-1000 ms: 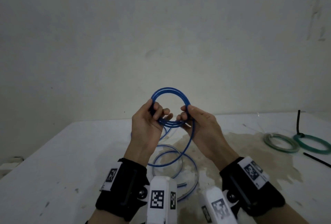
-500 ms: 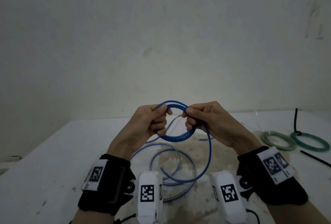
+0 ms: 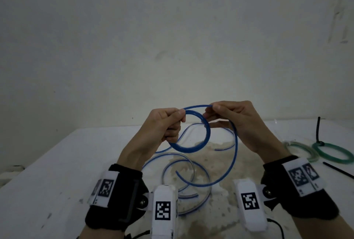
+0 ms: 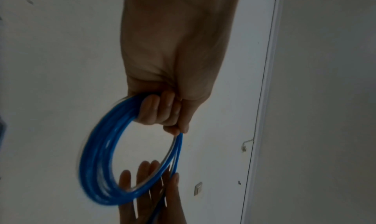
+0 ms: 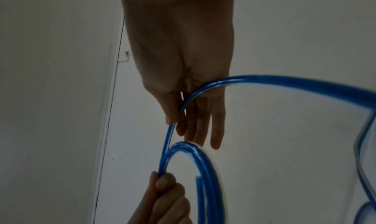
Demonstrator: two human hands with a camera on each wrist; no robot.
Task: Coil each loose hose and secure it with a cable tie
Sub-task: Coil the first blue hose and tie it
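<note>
A blue hose [image 3: 207, 133] is partly wound into a small coil held above the white table [image 3: 57, 171]. My left hand [image 3: 164, 126] grips the coil's left side with fingers curled round the strands; the left wrist view shows the coil [image 4: 97, 155] hanging from that fist. My right hand [image 3: 229, 116] pinches one strand at the coil's top between thumb and fingers, as the strand [image 5: 264, 81] shows in the right wrist view. The loose remainder [image 3: 226, 173] arcs down from my right hand and lies in curls on the table.
Two coiled green hoses lie at the table's right: a pale one [image 3: 308, 154] and a darker one [image 3: 333, 152] with a black cable tie [image 3: 318, 129] sticking up. Another black tie [image 3: 339, 171] lies near the right edge. A stained patch marks the table's middle.
Both hands have spread a little apart and the coil has tilted. My right hand has drawn a fresh strand over the top of the coil, and the loose loop below has widened.
</note>
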